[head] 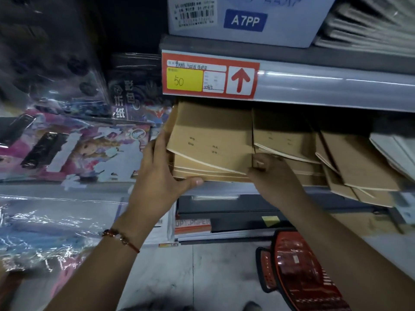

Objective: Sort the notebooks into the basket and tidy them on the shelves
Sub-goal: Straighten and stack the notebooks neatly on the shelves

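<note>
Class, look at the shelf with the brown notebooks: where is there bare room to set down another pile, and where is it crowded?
Bare floor lies between the left forearm and the red basket. The shelf itself is crowded: the stack of notebooks held by the left hand and right hand abuts a second stack and slanted ones.

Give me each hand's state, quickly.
Left hand: grips the left end of the brown notebook stack.
Right hand: fingers curled on the same stack's right corner.
</note>
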Demonstrator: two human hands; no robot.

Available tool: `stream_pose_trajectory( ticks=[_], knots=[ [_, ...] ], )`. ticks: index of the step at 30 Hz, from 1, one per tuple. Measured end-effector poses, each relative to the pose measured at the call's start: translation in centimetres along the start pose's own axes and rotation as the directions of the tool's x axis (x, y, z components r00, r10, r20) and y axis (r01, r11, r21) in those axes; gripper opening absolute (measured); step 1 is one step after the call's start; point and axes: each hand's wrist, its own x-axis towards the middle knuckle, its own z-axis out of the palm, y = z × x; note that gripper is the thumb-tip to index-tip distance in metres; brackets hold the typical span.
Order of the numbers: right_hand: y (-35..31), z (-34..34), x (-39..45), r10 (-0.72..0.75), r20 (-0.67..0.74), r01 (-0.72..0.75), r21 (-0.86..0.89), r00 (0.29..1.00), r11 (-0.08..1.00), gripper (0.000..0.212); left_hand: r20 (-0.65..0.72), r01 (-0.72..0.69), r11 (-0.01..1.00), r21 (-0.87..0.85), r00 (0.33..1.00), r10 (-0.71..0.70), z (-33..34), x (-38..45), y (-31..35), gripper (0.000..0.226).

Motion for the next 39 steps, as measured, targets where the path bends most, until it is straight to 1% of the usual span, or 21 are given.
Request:
stream_pose_trajectory(
  ticks=[3,5,6,8,9,11,12,14,17,19,21,23,25,28,30,32,34,36,39],
  knots=[
    [0.4,0.6,-0.7,0.036,-0.043,-0.031,0.096,0.998,0.995,0.028,-0.073,0.002,1.000,-0.013,0.997,-0.003,1.0,-0.8,0.2,0.117],
    [0.4,0.9,-1.0,0.039,-0.083,-0.029,0.118,0.996,0.993,0.031,-0.091,-0.002,1.000,-0.013,0.996,0.001,1.5,-1.5,0.2,0.108],
    [0.4,1.0,-1.3,0.041,-0.105,-0.025,0.148,0.994,0.989,0.032,-0.092,-0.008,1.000,-0.008,0.996,0.007,1.6,-1.8,0.1,0.107],
    [0.3,0.9,-1.9,0.114,-0.118,-0.079,0.264,0.986,0.961,0.032,-0.087,-0.011,1.000,0.001,0.996,0.011,1.7,-2.2,0.2,0.108],
    [0.3,0.9,-2.3,0.162,-0.100,-0.120,0.334,0.982,0.935,0.029,-0.085,-0.010,1.000,0.009,0.996,0.011,1.7,-2.2,0.3,0.110],
    [0.5,1.0,-3.1,0.224,-0.052,-0.169,0.495,0.973,0.852,0.012,-0.081,-0.018,0.999,0.030,0.996,0.021,1.4,-2.1,0.4,0.110],
    [0.3,1.0,-3.7,0.243,-0.026,-0.186,0.567,0.970,0.803,0.005,-0.072,-0.033,0.999,0.043,0.997,0.036,1.3,-1.9,0.4,0.107],
    [0.0,1.5,-4.6,0.235,-0.007,-0.177,0.636,0.972,0.751,0.006,-0.036,-0.045,0.998,0.054,0.998,0.047,1.1,-1.5,0.1,0.093],
    [-0.8,2.4,-5.4,0.170,0.039,-0.152,0.663,0.985,0.733,0.009,-0.030,-0.027,1.000,0.011,0.999,0.028,0.8,-1.2,-0.4,0.076],
    [-1.3,2.7,-5.4,0.153,0.064,-0.155,0.680,0.986,0.717,0.014,-0.055,-0.038,0.999,-0.017,0.998,0.037,0.8,-1.0,-0.4,0.071],
    [-1.5,2.7,-5.1,0.134,0.065,-0.139,0.723,0.989,0.677,0.016,-0.069,-0.049,0.998,-0.036,0.997,0.046,0.9,-0.8,-0.2,0.068],
    [-1.6,2.4,-4.8,0.090,0.052,-0.099,0.740,0.995,0.665,0.021,-0.087,-0.049,0.998,-0.044,0.995,0.045,1.1,-0.6,0.0,0.068],
    [-1.2,2.3,-4.2,0.027,0.010,-0.026,0.727,1.000,0.686,0.022,-0.101,-0.033,0.999,-0.027,0.994,0.030,1.7,-0.7,0.1,0.073],
    [0.1,2.1,-3.3,-0.054,-0.041,0.067,0.702,0.998,0.709,0.016,-0.138,-0.017,0.999,0.040,0.990,0.022,2.8,-1.0,0.0,0.084],
    [1.4,2.1,-2.9,-0.132,-0.037,0.123,0.669,0.990,0.733,0.017,-0.172,-0.023,0.997,0.074,0.985,0.035,3.4,-1.0,0.0,0.084],
    [2.5,2.0,-2.7,-0.207,-0.027,0.175,0.646,0.978,0.743,0.022,-0.205,-0.015,0.996,0.088,0.978,0.032,3.7,-1.1,0.0,0.082],
    [3.4,1.8,-2.4,-0.274,-0.029,0.225,0.653,0.961,0.723,0.035,-0.231,-0.010,0.994,0.108,0.972,0.035,3.8,-1.1,0.0,0.081],
    [4.1,1.8,-1.9,-0.345,-0.008,0.273,0.629,0.939,0.728,0.047,-0.245,-0.035,0.986,0.162,0.967,0.075,3.7,-1.0,-0.1,0.081],
    [4.9,2.0,-1.3,-0.399,0.009,0.321,0.575,0.917,0.752,0.045,-0.252,-0.080,0.977,0.198,0.959,0.130,3.6,-0.8,-0.4,0.080]
  ],
)
